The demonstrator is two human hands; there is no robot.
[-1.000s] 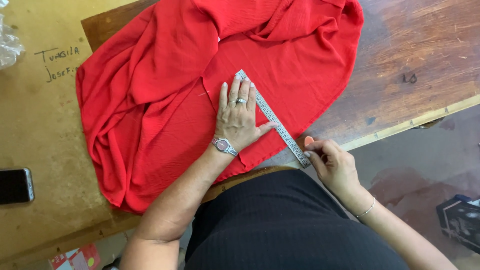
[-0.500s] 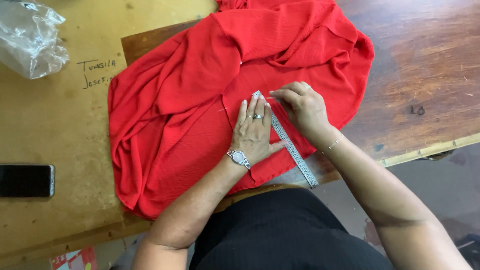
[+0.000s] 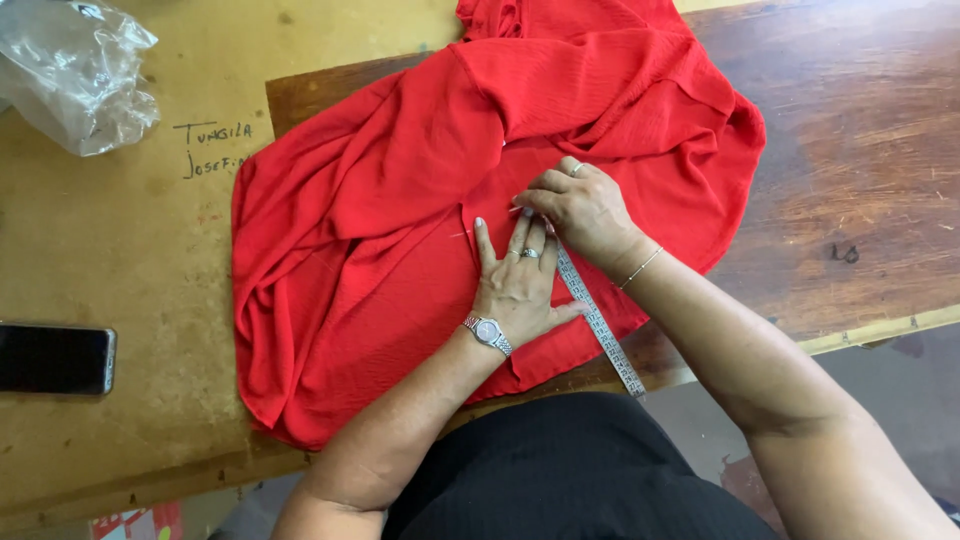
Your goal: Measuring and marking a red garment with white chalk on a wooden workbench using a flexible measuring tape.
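Seen from above, a crumpled red cloth lies spread over a wooden counter. The left hand (wearing a wristwatch and ring) presses flat on the cloth, fingers spread, its grip holding nothing. Just beside it, a metal ruler runs slantwise from under the hands toward the counter's near edge. The right hand rests at the ruler's far end, touching the left fingertips; its fingers are bunched together, but what they pinch, if anything, cannot be told. A clear plastic bag sits far left, a dark phone nearer.
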